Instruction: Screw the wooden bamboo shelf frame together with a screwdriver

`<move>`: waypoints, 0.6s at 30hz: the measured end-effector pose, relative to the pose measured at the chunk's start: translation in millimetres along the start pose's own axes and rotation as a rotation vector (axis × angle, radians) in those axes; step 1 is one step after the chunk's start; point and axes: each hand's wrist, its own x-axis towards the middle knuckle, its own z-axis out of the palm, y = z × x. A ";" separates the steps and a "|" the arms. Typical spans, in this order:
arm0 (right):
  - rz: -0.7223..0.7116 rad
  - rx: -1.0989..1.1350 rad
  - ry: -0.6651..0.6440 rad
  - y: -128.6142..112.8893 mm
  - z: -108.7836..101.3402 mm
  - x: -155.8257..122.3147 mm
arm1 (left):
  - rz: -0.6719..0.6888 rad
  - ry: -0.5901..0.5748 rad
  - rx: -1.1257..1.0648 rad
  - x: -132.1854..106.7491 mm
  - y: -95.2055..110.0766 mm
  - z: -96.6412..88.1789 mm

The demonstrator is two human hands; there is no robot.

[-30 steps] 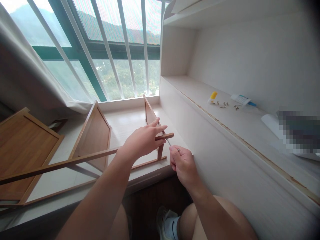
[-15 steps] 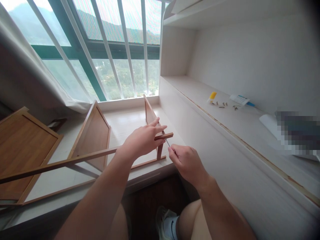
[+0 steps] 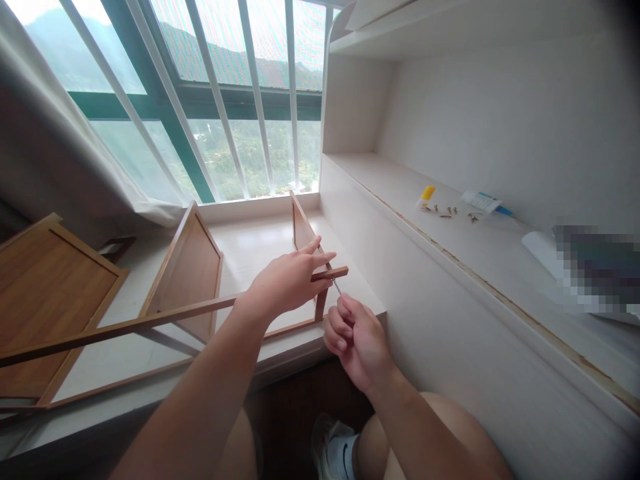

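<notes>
My left hand (image 3: 290,280) grips a long brown wooden rail (image 3: 185,311) near its right end, index finger stretched out and thumb below. The rail runs left across wooden frame panels. My right hand (image 3: 361,340) is closed round a screwdriver (image 3: 337,287); only its thin metal shaft shows, and the handle is hidden in my fist. The shaft's tip meets the underside of the rail's end, close to my left thumb. Beneath my left hand stands a narrow wooden panel (image 3: 303,223), partly covered by my fingers.
A larger panel (image 3: 185,273) and another wooden panel (image 3: 60,287) stand on the pale window ledge (image 3: 240,237). On the right shelf (image 3: 380,177) lie several screws (image 3: 445,212), a yellow-capped container (image 3: 426,195) and a small blue-ended packet (image 3: 485,202). A barred window is ahead, a curtain (image 3: 95,147) left.
My right hand has turned at the wrist and dropped slightly, so its curled fingers now face up and left. The shaft stays at the rail. My left hand keeps its hold.
</notes>
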 end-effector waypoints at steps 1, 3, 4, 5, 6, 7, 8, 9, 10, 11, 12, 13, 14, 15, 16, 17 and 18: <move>0.020 0.120 -0.001 3.7 4.1 -1.3 | -0.001 -0.001 0.003 0.2 0.2 -0.1; 0.036 0.256 -0.004 7.3 10.4 -2.5 | -0.006 -0.005 0.010 0.8 0.6 -0.3; 0.032 0.286 -0.004 7.7 12.4 -2.5 | -0.009 -0.006 0.012 1.0 0.8 -0.4; 0.027 0.299 -0.002 7.4 13.5 -2.3 | -0.010 -0.008 0.013 1.1 0.9 -0.7; 0.020 0.300 0.004 7.0 14.0 -2.0 | -0.009 -0.010 0.012 1.2 1.1 -0.9; 0.012 0.292 0.012 6.5 14.0 -1.9 | -0.007 -0.011 0.011 1.2 1.2 -1.2; 0.002 0.279 0.022 6.3 13.8 -2.1 | -0.005 -0.010 0.009 1.1 1.3 -1.4; -0.009 0.259 0.032 6.3 13.4 -2.7 | -0.005 -0.009 0.009 1.1 1.4 -1.6; -0.020 0.235 0.039 6.6 12.9 -3.6 | -0.008 -0.008 0.011 1.0 1.5 -1.8; -0.031 0.207 0.041 7.0 12.4 -4.6 | -0.012 -0.007 0.014 1.0 1.5 -1.8; -0.044 0.178 0.042 7.5 11.7 -5.7 | -0.018 -0.005 0.018 0.9 1.5 -1.8; -0.057 0.140 0.042 7.9 10.8 -6.5 | -0.022 -0.004 0.022 0.9 1.4 -1.7; -0.075 0.092 0.044 7.9 9.6 -6.8 | -0.023 -0.003 0.026 0.9 1.4 -1.6; -0.100 0.033 0.052 7.7 8.0 -6.6 | -0.021 -0.002 0.029 0.8 1.3 -1.5; -0.127 -0.040 0.061 7.0 6.1 -5.8 | -0.019 -0.001 0.029 0.8 1.3 -1.4; -0.157 -0.122 0.071 5.8 4.0 -4.4 | -0.019 -0.001 0.029 0.8 1.3 -1.3; -0.182 -0.207 0.078 4.3 1.7 -2.6 | -0.019 -0.002 0.028 0.8 1.4 -1.3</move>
